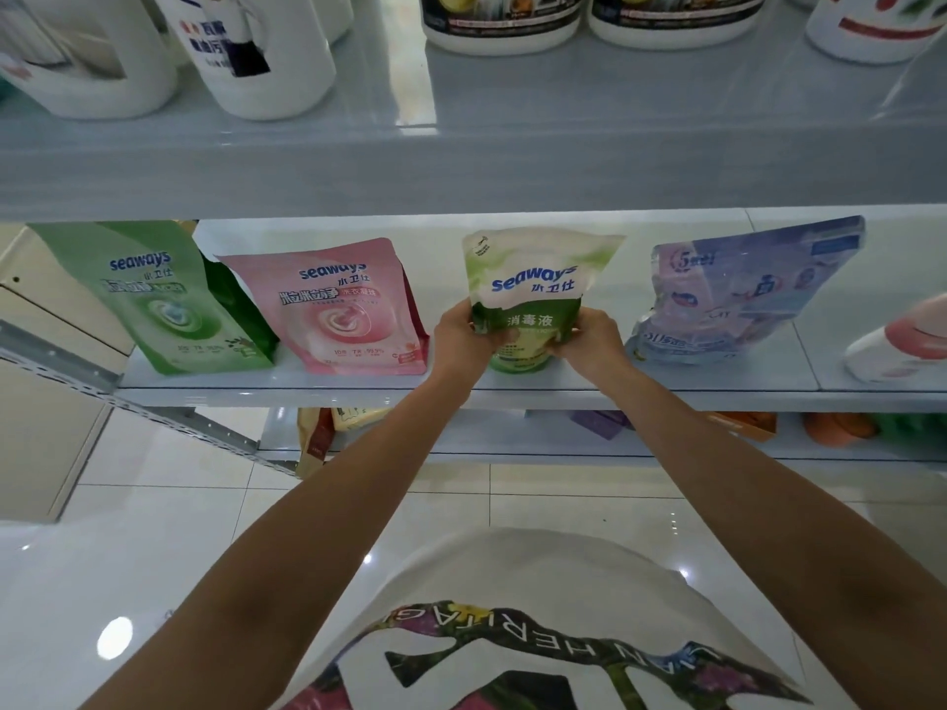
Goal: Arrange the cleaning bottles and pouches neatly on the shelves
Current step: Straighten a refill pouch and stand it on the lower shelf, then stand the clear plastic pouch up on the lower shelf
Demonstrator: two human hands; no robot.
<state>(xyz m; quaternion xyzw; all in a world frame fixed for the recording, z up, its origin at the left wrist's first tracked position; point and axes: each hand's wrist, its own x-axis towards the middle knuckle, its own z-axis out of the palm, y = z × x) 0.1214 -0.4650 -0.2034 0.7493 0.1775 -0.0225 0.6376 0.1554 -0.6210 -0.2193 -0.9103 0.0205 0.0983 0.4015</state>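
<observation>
Two hands on one pouch: left hand (464, 340) and right hand (589, 340) each grasp a lower side of the green-white Seaways pouch (533, 289), upright on the middle shelf (512, 397). At its 9 o'clock, a pink pouch (338, 310), then a green pouch (164, 299). At 3 o'clock, a tilted lilac pouch (743, 294), then a pink-capped bottle (902, 345) lying down. At 12 o'clock, white bottles (266, 53) on the upper shelf (512, 161).

Both arms stretched forward, left grip (461, 340) and right grip (590, 345) pinching one pouch (533, 287)
</observation>
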